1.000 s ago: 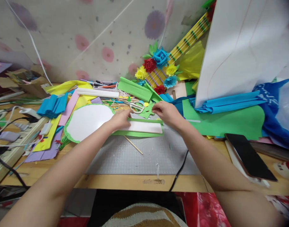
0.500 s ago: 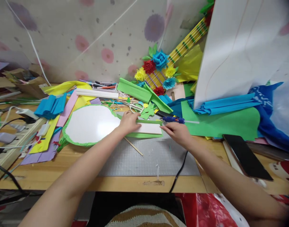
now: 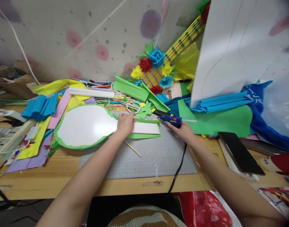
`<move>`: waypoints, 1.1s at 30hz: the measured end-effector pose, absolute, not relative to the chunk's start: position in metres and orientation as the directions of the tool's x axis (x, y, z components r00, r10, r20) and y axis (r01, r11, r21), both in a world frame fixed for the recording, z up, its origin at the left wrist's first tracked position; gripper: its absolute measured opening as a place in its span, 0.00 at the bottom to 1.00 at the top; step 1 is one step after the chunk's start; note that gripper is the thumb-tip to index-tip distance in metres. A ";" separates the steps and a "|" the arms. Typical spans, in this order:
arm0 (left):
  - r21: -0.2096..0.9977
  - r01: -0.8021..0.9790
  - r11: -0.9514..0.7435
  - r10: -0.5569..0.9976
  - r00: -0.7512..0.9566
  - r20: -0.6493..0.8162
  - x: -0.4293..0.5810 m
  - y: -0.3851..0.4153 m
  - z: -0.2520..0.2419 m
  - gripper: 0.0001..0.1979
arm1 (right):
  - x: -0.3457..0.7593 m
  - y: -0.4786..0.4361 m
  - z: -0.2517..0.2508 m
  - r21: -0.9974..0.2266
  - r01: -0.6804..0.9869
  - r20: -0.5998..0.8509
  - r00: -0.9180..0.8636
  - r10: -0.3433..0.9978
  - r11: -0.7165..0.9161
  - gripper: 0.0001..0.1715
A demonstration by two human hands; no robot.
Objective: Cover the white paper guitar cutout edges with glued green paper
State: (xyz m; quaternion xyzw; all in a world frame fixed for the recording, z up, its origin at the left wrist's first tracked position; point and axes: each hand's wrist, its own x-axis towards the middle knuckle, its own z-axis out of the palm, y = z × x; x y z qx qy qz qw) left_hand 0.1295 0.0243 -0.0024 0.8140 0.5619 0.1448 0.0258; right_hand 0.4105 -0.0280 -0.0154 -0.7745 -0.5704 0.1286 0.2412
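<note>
A white guitar-shaped board point(image 3: 86, 126) lies on the table, its edge wrapped in green crepe paper. My left hand point(image 3: 125, 125) is closed over the start of its narrow neck point(image 3: 146, 128), pressing it against the mat. Green paper point(image 3: 144, 136) shows along both long sides of the neck. Just past the neck's right end, my right hand point(image 3: 183, 130) has its fingers around the blue hot glue gun point(image 3: 171, 119), with a clear glue stick out of its back. Its black cord runs down from below the hand. The handle is mostly hidden by my fingers.
A grey cutting mat point(image 3: 149, 160) lies under the neck, with a thin wooden stick point(image 3: 132, 148) on it. Scissors point(image 3: 133, 107) and a box cutter point(image 3: 162, 113) lie behind. A phone point(image 3: 240, 153) rests at right. A flowered yellow paper guitar point(image 3: 182, 39) leans on the wall.
My right hand has gone from the neck's end to the glue gun and closed around it. My left hand stays on the neck. The view has shifted slightly.
</note>
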 end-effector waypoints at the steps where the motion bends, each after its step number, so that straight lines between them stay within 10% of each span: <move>1: 0.203 0.908 -0.367 0.923 0.329 0.198 0.129 0.025 -0.003 0.16 | 0.410 -0.025 -0.015 -0.548 0.796 0.025 0.322 0.946 -0.257 0.26; 9: 0.254 0.897 -0.363 0.931 0.333 0.152 0.116 0.039 -0.001 0.15 | 0.397 -0.020 0.024 -0.854 0.481 -0.118 0.194 0.974 -0.200 0.28; 18: 0.359 0.867 -0.346 0.928 0.373 -0.008 0.109 0.046 0.019 0.17 | 0.344 0.017 0.064 -0.792 0.585 -0.379 -0.253 0.890 -0.171 0.24; 29: 0.408 0.876 -0.257 0.961 0.277 0.008 0.095 0.073 0.044 0.16 | 0.333 0.029 0.059 -0.967 0.222 -0.192 -0.316 0.929 -0.125 0.24; 33: 0.377 0.872 -0.312 0.920 0.376 -0.108 0.081 0.083 0.058 0.32 | 0.334 0.027 0.046 -0.993 0.032 -0.118 -0.193 0.974 -0.114 0.24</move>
